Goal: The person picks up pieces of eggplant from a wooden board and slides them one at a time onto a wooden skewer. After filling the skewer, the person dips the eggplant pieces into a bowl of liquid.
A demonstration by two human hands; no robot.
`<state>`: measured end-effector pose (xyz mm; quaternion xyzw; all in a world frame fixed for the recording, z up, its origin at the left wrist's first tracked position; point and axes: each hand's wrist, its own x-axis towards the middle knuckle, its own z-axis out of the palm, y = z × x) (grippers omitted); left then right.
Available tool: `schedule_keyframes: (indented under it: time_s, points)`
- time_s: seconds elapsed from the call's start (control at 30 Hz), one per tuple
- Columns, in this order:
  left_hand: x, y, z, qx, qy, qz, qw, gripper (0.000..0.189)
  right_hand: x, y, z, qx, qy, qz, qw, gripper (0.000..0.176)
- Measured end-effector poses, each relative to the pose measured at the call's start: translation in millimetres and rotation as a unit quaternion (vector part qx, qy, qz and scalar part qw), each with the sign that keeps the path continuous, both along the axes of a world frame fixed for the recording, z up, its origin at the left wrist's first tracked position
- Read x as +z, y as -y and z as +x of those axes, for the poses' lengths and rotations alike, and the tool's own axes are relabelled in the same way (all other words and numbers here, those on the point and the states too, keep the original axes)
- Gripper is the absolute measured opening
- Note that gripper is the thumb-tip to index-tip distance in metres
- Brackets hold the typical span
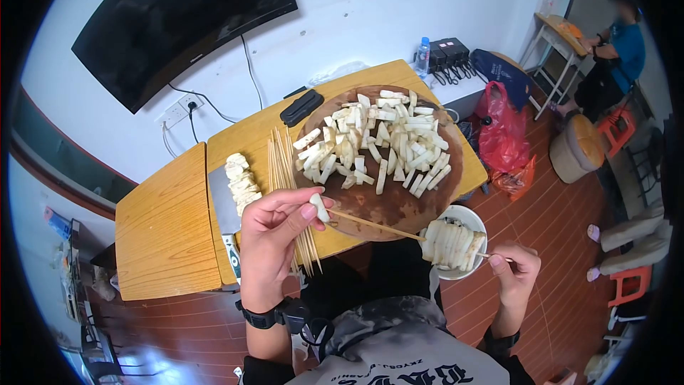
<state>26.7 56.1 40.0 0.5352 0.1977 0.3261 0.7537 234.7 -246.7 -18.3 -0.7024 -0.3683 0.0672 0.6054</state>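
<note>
My left hand (271, 235) pinches a pale cut vegetable piece (319, 208) at the pointed end of a bamboo skewer (377, 224). The other end of this skewer is gripped by my right hand (516, 271). Several pale vegetable pieces (452, 244) are threaded close together on it near my right fingers, above a white bowl (476, 222). Beyond my hands, a round wooden board (356, 207) carries a heap of pale vegetable strips (385, 135). Bare bamboo skewers (281, 160) lie beside the board, partly behind my left hand.
Left of the skewers, a row of pale pieces (242, 180) lies by a knife with a patterned handle (231, 257). A black case (302, 108) sits on the wooden table (160, 228). Red plastic bags (502, 128) are at the right. A person in blue (627, 50) sits farther off.
</note>
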Motion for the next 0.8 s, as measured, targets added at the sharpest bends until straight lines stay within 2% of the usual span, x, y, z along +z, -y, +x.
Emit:
schedule_keyframes:
  time_s: [0.8]
  points:
    - [-1.7, 4.9, -3.1, 0.009, -0.012, 0.035, 0.999, 0.025, 1.4, -2.0, -1.9, -0.005, 0.023, -0.016, 1.0, 0.009]
